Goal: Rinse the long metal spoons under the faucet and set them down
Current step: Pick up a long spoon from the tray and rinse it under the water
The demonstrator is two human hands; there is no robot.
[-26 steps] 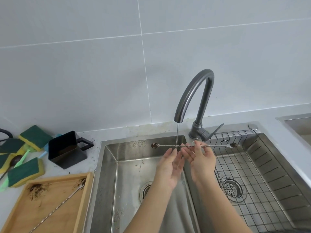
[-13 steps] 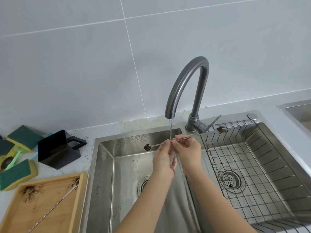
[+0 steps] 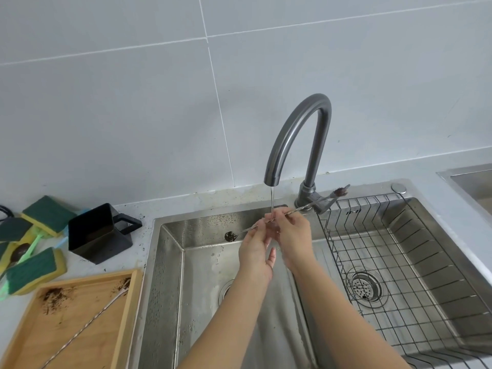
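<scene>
A long thin metal spoon (image 3: 300, 209) lies tilted across the left basin under the grey faucet (image 3: 295, 134). Its dirty bowl (image 3: 230, 236) is low at the left and its soiled far end (image 3: 339, 192) is up by the faucet lever. A thin stream of water falls on the middle of its handle. My left hand (image 3: 255, 246) and my right hand (image 3: 291, 235) both pinch the handle there, fingers touching under the stream. A second long metal spoon (image 3: 87, 322) lies diagonally on the wooden tray (image 3: 21, 331) at the lower left.
The double steel sink (image 3: 170, 275) has a wire rack (image 3: 399, 275) in the right basin. A black square cup (image 3: 98, 233) and several green and yellow sponges (image 3: 32, 270) sit on the counter at the left. Dark grounds speckle the tray and counter.
The spoon has tilted, with its bowl end lower and its right end raised toward the faucet lever. Both hands have drawn closer together under the stream.
</scene>
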